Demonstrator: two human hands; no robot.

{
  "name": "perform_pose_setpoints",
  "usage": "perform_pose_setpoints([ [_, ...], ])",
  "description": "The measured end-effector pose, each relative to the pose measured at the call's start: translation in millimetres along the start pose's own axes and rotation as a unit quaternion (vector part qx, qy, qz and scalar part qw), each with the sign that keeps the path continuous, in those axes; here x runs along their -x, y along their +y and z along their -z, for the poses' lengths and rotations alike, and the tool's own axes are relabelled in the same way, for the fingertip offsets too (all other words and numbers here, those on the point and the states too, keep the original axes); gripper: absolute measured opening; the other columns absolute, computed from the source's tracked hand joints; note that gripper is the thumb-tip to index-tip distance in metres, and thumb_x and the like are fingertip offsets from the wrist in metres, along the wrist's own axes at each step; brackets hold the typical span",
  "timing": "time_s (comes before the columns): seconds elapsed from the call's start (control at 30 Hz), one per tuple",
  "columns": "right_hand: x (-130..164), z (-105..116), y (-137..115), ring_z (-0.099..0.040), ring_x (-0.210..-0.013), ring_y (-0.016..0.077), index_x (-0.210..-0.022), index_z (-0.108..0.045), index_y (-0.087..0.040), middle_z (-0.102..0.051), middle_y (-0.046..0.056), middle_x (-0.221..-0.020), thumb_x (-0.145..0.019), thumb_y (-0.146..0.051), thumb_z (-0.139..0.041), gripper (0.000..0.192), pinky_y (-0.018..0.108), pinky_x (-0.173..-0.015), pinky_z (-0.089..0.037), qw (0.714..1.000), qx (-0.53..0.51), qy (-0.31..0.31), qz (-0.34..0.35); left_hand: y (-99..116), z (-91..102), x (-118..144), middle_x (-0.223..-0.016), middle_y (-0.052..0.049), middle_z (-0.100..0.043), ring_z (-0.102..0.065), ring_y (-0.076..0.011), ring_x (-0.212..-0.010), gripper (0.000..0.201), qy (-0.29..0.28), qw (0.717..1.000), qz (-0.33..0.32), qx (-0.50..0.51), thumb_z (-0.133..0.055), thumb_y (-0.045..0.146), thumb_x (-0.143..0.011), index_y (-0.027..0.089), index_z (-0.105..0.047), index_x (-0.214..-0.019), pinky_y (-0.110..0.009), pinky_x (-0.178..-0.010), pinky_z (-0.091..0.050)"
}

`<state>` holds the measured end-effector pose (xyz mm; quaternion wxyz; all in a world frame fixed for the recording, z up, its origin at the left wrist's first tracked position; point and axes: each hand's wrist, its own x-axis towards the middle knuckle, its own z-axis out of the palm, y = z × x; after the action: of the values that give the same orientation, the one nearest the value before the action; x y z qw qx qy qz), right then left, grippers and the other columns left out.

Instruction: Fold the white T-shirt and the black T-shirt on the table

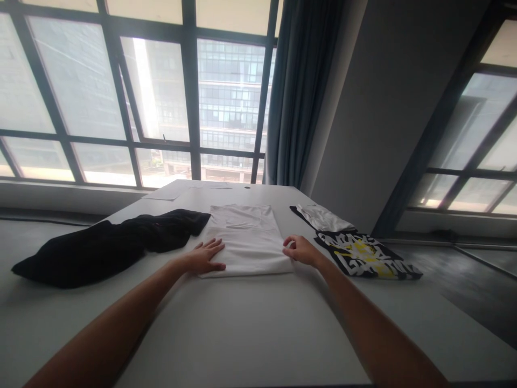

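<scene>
A white T-shirt (250, 248), folded into a rectangle, lies flat in front of me with small wrinkles across its far part. My left hand (205, 256) rests on its left edge, palm down, fingers spread and holding nothing. At the opposite edge, my right hand (299, 250) has its fingers curled, with thumb and forefinger pinched at the side of the cloth. The fold of fabric between those fingertips is mostly hidden.
On the white table (238, 328), a black garment (109, 248) lies bunched at left. To the right is a folded black garment (367, 256) with white and yellow lettering, beside a light grey cloth (325, 217). Paper sheets (167, 193) lie toward the far end, near the windows.
</scene>
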<state>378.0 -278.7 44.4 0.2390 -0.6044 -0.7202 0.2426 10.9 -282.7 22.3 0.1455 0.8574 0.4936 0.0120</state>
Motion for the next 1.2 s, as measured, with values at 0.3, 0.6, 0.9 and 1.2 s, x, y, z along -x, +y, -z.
perform_pose_setpoints([
  [0.3,6,4,-2,-0.062,-0.067,0.0174,-0.078,-0.072,-0.014,-0.067,0.004,-0.071,-0.075,-0.025,-0.069,0.011,0.026,-0.065,-0.045,0.991,0.136,0.002,0.018,6,12.0,8,-0.164,-0.011,-0.007,-0.003,-0.0328,-0.151,0.096,-0.020,1.000,0.002,0.014,-0.047,0.078,-0.080,0.023,-0.025,-0.157,-0.054,-0.119,-0.006],
  [0.6,-8,-34,8,-0.021,-0.148,0.0251,-0.151,-0.039,-0.020,-0.027,0.008,-0.159,-0.099,-0.047,-0.039,0.059,0.046,-0.120,-0.018,0.974,0.190,-0.087,0.086,1,32.8,24,-0.163,-0.015,0.007,0.006,-0.0394,-0.149,0.136,-0.137,0.991,-0.012,0.003,-0.082,0.066,-0.050,0.025,-0.011,-0.158,-0.063,-0.116,-0.003],
  [0.9,-12,-7,39,-0.040,-0.139,0.0200,-0.136,-0.059,-0.017,-0.044,0.008,-0.150,-0.087,-0.022,-0.053,0.050,0.034,-0.120,-0.024,0.987,0.075,-0.074,0.117,-21,32.7,28,-0.158,-0.001,-0.035,-0.037,-0.0274,-0.143,0.072,-0.023,0.996,-0.018,0.085,-0.069,0.032,-0.072,0.031,-0.053,-0.141,-0.041,-0.118,-0.027],
  [1.2,-7,-6,31,-0.040,-0.139,0.0272,-0.117,-0.072,-0.017,-0.048,0.012,-0.147,-0.073,-0.020,-0.067,0.045,0.039,-0.117,-0.028,0.985,0.044,-0.062,0.157,-32,-0.7,1,-0.141,-0.009,-0.057,-0.051,-0.0285,-0.132,0.057,0.166,0.980,-0.086,0.066,-0.062,0.025,-0.072,0.018,-0.066,-0.128,-0.040,-0.115,-0.033],
])
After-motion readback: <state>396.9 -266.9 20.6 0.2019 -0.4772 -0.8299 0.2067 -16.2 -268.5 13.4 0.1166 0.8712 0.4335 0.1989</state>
